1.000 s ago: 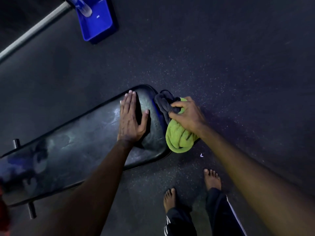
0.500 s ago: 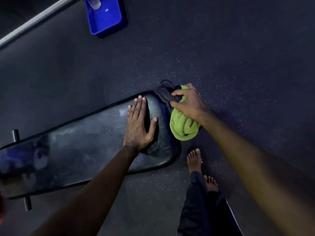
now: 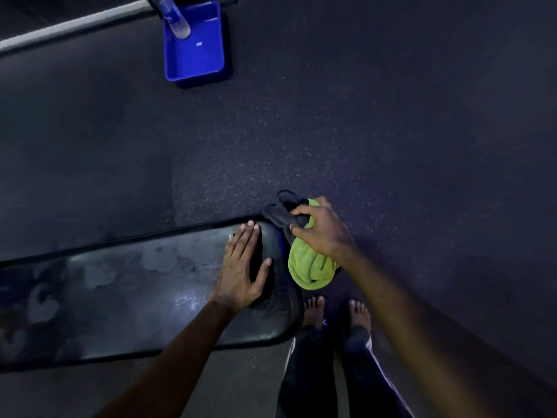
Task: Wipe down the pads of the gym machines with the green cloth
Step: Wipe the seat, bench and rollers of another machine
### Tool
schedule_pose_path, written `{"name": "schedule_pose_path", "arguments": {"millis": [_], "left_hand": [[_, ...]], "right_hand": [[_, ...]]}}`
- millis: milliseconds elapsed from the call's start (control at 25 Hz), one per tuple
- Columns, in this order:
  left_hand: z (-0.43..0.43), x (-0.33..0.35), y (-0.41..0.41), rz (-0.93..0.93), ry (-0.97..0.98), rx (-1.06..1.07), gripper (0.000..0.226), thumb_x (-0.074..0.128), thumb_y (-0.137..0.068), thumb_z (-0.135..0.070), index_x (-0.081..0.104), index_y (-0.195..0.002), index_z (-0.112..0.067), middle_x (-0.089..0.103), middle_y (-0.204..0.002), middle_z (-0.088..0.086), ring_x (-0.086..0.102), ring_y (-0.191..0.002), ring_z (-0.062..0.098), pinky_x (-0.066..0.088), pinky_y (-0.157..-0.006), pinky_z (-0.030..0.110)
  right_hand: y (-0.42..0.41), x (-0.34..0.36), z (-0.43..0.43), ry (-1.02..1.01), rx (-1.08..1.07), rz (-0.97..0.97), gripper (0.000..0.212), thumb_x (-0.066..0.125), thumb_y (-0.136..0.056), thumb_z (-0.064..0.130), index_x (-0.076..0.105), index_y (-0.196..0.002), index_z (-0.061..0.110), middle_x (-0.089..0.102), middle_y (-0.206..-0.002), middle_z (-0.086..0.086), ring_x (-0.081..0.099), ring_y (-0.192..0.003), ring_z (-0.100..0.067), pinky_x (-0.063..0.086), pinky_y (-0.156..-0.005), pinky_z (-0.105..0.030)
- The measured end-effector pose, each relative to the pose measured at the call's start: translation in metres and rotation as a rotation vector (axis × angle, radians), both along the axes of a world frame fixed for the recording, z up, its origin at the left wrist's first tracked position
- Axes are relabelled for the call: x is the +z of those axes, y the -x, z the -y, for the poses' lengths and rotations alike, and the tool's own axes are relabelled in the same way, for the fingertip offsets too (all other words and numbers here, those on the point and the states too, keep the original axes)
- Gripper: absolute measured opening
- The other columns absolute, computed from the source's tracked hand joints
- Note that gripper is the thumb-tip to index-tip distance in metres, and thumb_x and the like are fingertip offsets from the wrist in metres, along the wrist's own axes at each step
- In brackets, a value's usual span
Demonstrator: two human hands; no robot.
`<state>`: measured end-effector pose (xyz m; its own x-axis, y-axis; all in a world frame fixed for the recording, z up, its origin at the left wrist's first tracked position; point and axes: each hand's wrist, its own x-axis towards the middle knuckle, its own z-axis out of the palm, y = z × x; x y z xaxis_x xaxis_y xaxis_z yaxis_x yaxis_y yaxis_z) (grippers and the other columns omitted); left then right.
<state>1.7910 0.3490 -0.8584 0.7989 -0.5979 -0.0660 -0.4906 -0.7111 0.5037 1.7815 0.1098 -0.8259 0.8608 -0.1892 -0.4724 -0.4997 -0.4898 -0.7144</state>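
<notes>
Presently, head view, single entry: black bench pad (image 3: 120,297), long and padded, lying across the lower left, its surface streaked with pale patches that may be damp or wear, cannot tell which. Left hand (image 3: 241,267): flat on the pad near its rounded end, fingers straight and together, thumb spread, holding nothing. Right hand (image 3: 322,233): fingers curled round a bunched green cloth (image 3: 310,270) together with a dark cloth (image 3: 280,212). The green bundle hangs below the fist just beside the pad's end edge, whether touching it cannot be told. Bare feet (image 3: 313,309): side by side on the speckled floor (image 3: 391,146), near the pad's end. Blue tray (image 3: 196,55): on the floor well apart at top, a spray bottle (image 3: 177,22) leaning in it, a metal rail (image 3: 75,27) running beside. Change over the last second: both hands keep their places on pad and cloth, the feet have stepped to stand together, and tray and pad sit differently in view. Judgement: the cloth has stayed at the end edge and not swept the top, so this pad's wipe looks unfinished, the long surface likely due next
</notes>
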Motion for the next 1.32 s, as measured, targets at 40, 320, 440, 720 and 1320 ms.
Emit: {"name": "schedule_pose_path", "arguments": {"millis": [40,320,440,720,1320], "left_hand": [[0.003,0.006,-0.002,-0.039,0.008,0.024,0.066,0.047,-0.099,-0.042,0.037,-0.152,-0.003,0.031,-0.162,0.009,0.022,-0.152,0.022,0.02,-0.124,0.046],[0.042,0.143,-0.058,-0.168,0.03,0.223,0.065,0.043,-0.097,-0.053,0.05,-0.145,-0.01,0.046,-0.153,0.009,0.041,-0.141,0.025,0.034,-0.117,0.043],[0.08,0.249,-0.101,-0.116,0.125,0.288,0.057,0.051,-0.096,-0.045,0.055,-0.141,-0.012,0.051,-0.148,0.01,0.045,-0.137,0.024,0.032,-0.115,0.034],[0.129,0.449,-0.189,-0.067,0.151,0.341,0.048,0.063,-0.096,-0.027,0.055,-0.14,-0.008,0.055,-0.144,0.013,0.049,-0.134,0.028,0.034,-0.115,0.034],[0.115,0.603,-0.281,0.116,0.127,0.538,0.056,0.059,-0.098,-0.044,0.051,-0.143,-0.012,0.051,-0.148,0.012,0.044,-0.139,0.028,0.034,-0.116,0.041]], "right_hand": [[-0.003,0.01,0.007,0.02,0.016,-0.01,0.033,0.074,-0.092,0.032,0.069,-0.125,0.028,0.043,-0.123,0.0,0.057,-0.114,-0.023,0.048,-0.091,-0.031],[-0.061,0.158,0.066,0.118,0.117,0.061,0.035,0.076,-0.089,0.035,0.07,-0.124,0.032,0.045,-0.124,0.001,0.056,-0.119,-0.022,0.046,-0.103,-0.036],[-0.099,0.257,0.089,0.151,0.125,0.153,0.036,0.078,-0.087,0.042,0.072,-0.121,0.032,0.047,-0.124,0.001,0.055,-0.116,-0.016,0.044,-0.1,-0.029],[-0.156,0.464,0.144,0.19,0.189,0.412,0.028,0.08,-0.086,0.038,0.077,-0.113,0.027,0.047,-0.114,-0.001,0.053,-0.103,-0.009,0.039,-0.094,-0.018],[-0.3,0.65,0.195,0.292,0.349,0.738,0.022,0.079,-0.086,0.036,0.078,-0.107,0.029,0.052,-0.115,-0.004,0.056,-0.1,-0.011,0.041,-0.098,-0.022]]}}
